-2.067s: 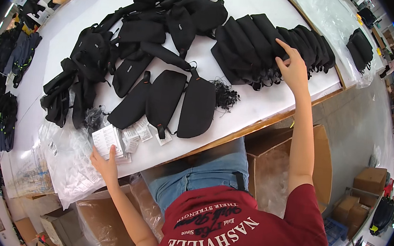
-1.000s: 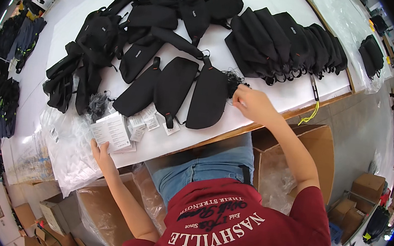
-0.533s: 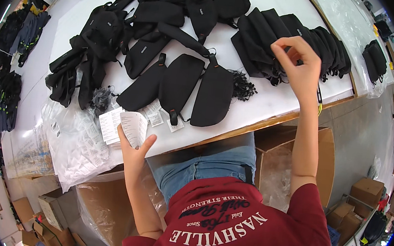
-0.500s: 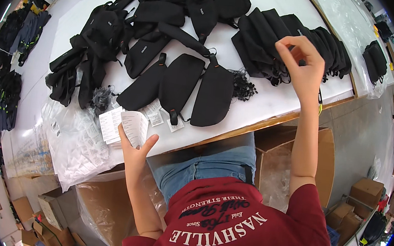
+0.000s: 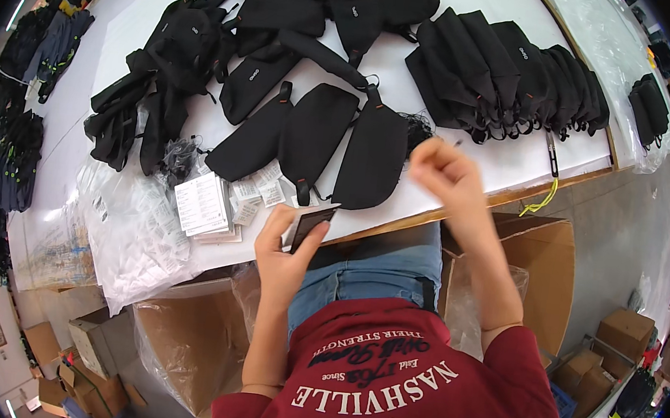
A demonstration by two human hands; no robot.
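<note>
My left hand is closed round a black-and-white folded tag, thumb on its black face, just over the table's near edge. To its left lies a stack of white printed leaflets, with small white labels beside it. My right hand is above the near edge, its fingers curled together and slightly blurred; what they pinch, if anything, cannot be made out. Behind it lies a bunch of thin black strings. The nearest black pouch lies flat between my hands, beside other black pouches.
A row of overlapping black pouches lies at the right. More black bags are heaped at the far left. A clear plastic bag of labels hangs over the left edge. A black tool with a yellow cord lies near the right edge.
My left hand has moved right from the leaflets and now holds the tag. My right hand has come down and left from over the pouch row to near the black strings.
</note>
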